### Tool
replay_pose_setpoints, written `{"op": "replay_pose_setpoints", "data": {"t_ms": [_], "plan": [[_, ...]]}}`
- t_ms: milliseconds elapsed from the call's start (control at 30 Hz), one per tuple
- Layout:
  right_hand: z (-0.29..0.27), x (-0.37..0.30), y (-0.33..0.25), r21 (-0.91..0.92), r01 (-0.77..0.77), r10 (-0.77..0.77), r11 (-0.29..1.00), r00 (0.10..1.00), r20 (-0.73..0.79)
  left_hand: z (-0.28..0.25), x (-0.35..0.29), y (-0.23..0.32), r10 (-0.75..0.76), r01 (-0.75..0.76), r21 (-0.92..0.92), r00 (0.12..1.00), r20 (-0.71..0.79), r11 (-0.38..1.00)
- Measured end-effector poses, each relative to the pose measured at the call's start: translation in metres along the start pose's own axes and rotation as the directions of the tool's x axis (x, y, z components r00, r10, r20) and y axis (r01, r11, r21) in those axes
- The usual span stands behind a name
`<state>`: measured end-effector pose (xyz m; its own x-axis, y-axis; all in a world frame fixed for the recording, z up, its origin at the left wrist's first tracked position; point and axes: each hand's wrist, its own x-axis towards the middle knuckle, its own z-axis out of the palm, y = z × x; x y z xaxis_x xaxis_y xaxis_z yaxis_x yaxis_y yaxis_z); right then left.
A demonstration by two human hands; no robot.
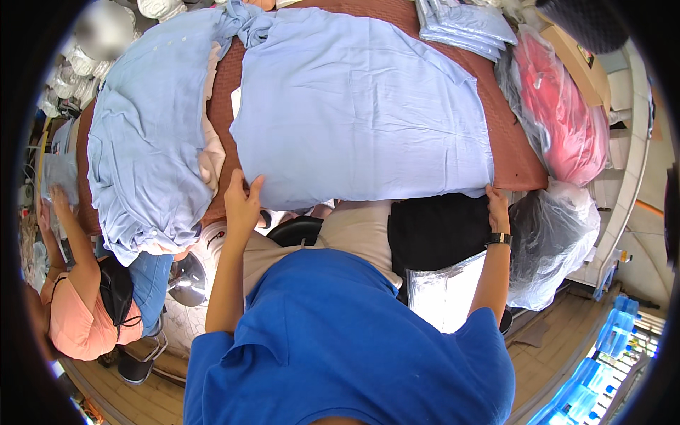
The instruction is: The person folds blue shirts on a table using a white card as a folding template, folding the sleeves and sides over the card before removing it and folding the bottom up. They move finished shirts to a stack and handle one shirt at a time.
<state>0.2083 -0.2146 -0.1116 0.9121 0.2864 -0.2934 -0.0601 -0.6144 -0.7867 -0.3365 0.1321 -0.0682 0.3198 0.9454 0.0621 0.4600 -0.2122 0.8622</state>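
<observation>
Blue fabric of the person's own shirt (354, 340) fills the view at six o'clock, nearest the camera, with a bare forearm reaching up on either side. At nine o'clock, the left hand (242, 204) is partly open, thumb and fingers a little apart at the near left corner of a light-blue cloth (365, 113); whether it actually grips the edge I cannot tell. At three o'clock, the right hand (499, 207) is nearly closed, pinching the near right corner of the same cloth — a dark-strapped watch (499, 239) sits on that wrist.

Light blue and lightly creased, the cloth lies spread at twelve o'clock over a counter (523, 159) with a brown covering, its near edge running between the two hands. Just below the right-hand end of that edge is a black cloth (435, 234), and toward four o'clock a pale packet in clear plastic (439, 294).

Farther out, a rumpled light-blue garment (149, 134) lies at ten o'clock, its near end hanging over the counter's edge. Folded blue pieces in clear plastic (464, 32) are stacked at one o'clock. Red fabric in a clear bag (556, 106) lies at two o'clock beside a cardboard box (584, 71), and a clear bag with dark contents (552, 244) bulges just past three. Large blue bottles (616, 326) stand toward four. At eight o'clock is a co-worker in a peach top (78, 322) — both arms raised toward a plastic-wrapped packet (60, 170).
</observation>
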Motion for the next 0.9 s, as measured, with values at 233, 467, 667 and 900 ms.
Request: {"op": "replay_pose_setpoints", "data": {"t_ms": [233,467,667,900], "plan": [[-0.02,-0.014,-0.007,-0.151,-0.002,0.012,0.989,0.998,0.062,-0.026,-0.039,-0.008,-0.133,0.129,-0.264,0.991,0.005,0.956],[0.015,-0.011,-0.053,-0.842,0.36,-0.73,0.403,0.681,-0.058,-0.038,-0.041,-0.008,-0.027,0.031,0.031,0.992,-0.123,0.999],[0.1,0.038,-0.158,-0.292,0.704,-0.735,0.647,0.679,0.009,-0.007,0.144,0.086,0.355,-0.355,0.03,0.92,-0.163,0.934],[0.183,0.128,-0.195,-0.398,0.695,-0.779,0.599,0.621,-0.089,0.031,0.355,0.023,0.052,-0.039,0.28,0.998,-0.041,0.959]]}}
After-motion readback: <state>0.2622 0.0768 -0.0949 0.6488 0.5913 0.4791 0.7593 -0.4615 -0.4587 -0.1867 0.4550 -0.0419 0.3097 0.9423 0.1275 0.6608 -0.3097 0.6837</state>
